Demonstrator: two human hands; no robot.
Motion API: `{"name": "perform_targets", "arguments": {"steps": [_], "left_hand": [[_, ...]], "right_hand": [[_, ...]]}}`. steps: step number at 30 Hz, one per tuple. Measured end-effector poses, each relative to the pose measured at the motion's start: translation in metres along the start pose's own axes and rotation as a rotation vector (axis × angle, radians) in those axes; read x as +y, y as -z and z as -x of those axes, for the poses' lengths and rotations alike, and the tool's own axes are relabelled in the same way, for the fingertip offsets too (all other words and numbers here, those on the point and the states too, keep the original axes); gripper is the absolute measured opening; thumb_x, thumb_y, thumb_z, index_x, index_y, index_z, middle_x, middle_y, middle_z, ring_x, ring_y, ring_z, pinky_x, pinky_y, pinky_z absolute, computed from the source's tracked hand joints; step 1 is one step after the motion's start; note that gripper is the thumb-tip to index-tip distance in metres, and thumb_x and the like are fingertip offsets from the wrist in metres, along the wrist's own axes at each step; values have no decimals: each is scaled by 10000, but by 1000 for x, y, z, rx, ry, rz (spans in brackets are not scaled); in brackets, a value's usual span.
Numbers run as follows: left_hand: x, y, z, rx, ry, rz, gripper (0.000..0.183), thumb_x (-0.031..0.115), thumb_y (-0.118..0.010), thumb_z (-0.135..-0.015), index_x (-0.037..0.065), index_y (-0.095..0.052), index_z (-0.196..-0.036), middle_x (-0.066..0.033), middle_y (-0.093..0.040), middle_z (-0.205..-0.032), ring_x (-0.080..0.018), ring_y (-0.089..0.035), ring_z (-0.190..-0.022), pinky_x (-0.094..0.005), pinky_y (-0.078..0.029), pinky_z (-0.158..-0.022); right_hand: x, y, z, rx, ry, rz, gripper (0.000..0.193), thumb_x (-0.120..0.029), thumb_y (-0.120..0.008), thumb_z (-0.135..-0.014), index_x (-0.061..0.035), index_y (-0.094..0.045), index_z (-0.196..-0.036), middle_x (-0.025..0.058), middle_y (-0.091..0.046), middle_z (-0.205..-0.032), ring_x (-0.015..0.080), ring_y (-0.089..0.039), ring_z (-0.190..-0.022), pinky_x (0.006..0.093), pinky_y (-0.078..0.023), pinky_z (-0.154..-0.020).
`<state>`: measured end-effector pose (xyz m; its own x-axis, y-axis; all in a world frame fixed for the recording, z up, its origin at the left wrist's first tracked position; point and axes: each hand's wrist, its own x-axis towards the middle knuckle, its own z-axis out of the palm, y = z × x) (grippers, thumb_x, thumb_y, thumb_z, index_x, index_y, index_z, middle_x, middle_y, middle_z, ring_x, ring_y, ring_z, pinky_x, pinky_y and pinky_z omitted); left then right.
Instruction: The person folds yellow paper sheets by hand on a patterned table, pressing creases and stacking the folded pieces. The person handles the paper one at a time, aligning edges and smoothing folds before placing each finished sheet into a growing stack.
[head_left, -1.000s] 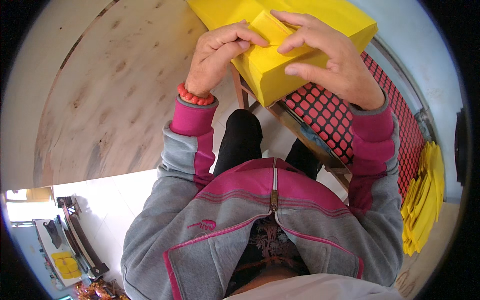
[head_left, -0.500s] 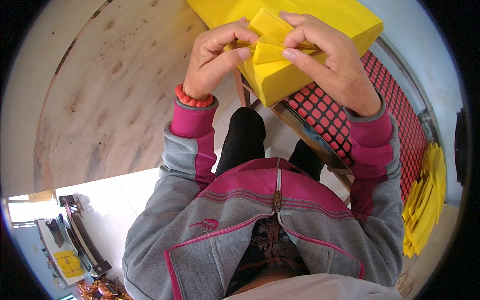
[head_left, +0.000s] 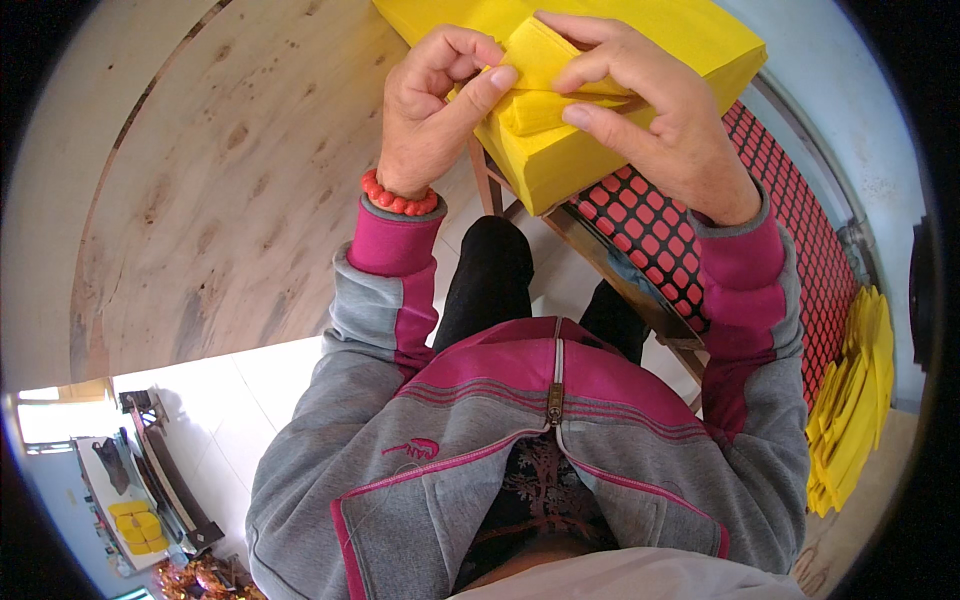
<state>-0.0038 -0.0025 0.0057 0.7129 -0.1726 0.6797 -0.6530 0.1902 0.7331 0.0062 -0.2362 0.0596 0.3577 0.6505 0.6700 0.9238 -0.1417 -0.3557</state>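
A box-shaped yellow cloth bag (head_left: pixel 555 170) lies at the top of the view, with a folded yellow flap (head_left: pixel 540 50) standing up from its near part. Thumb and forefinger of my left hand (head_left: pixel 425 105) pinch the flap's left edge. My right hand (head_left: pixel 660 115) is at the other side, its fingers bent around the flap's right edge and its thumb resting near the layered folds below. A red bead bracelet (head_left: pixel 400 200) circles my left wrist. Some of the folds between my hands are hidden by my fingers.
Under the bag stands a surface with a red-and-black patterned cover (head_left: pixel 640 225). A pile of yellow cloth pieces (head_left: pixel 850 405) lies at the right. The large wooden board (head_left: pixel 200 200) fills the left. A pale blue wall (head_left: pixel 860 130) borders the right side.
My left hand has shifted slightly right and its thumb has moved up onto the flap. The small fold between my thumbs has been flattened, and the flap is spread wider.
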Motion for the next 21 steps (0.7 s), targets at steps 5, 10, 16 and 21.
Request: {"name": "perform_targets", "arguments": {"steps": [5,10,16,21], "left_hand": [[-4,-1,0,53,-71,-25,131,16,-619,-970,24,-576,-1093,-50,-695,-992,-86,-634,-959,-262,-473,-955],[0,5,-1,-34,-88,-4,72,1,-616,-937,30,-639,-999,-20,-689,-960,-102,-628,-957,-323,-387,-1089],[0,9,2,-40,-58,-127,86,42,-672,-886,20,-678,-969,-13,-684,-972,-127,-635,-958,-343,-377,-1099],[-2,6,2,4,-22,-108,97,24,-685,-909,24,-649,-999,-35,-689,-1000,-116,-640,-970,-315,-455,-1006]], "right_hand": [[3,-1,0,-24,53,95,89,-49,-639,-917,-5,-609,-988,201,-594,-1315,279,-605,-1164,320,-442,-991],[-1,0,2,-38,-62,20,89,-53,-627,-920,-8,-588,-985,193,-599,-1295,267,-611,-1126,314,-446,-964],[-2,-2,2,-23,-76,22,91,-61,-628,-927,-12,-580,-987,189,-602,-1288,254,-612,-1124,312,-450,-964],[-1,-3,1,66,-93,-98,122,-72,-661,-917,-9,-602,-1002,186,-618,-1233,250,-624,-1113,323,-475,-942]]}}
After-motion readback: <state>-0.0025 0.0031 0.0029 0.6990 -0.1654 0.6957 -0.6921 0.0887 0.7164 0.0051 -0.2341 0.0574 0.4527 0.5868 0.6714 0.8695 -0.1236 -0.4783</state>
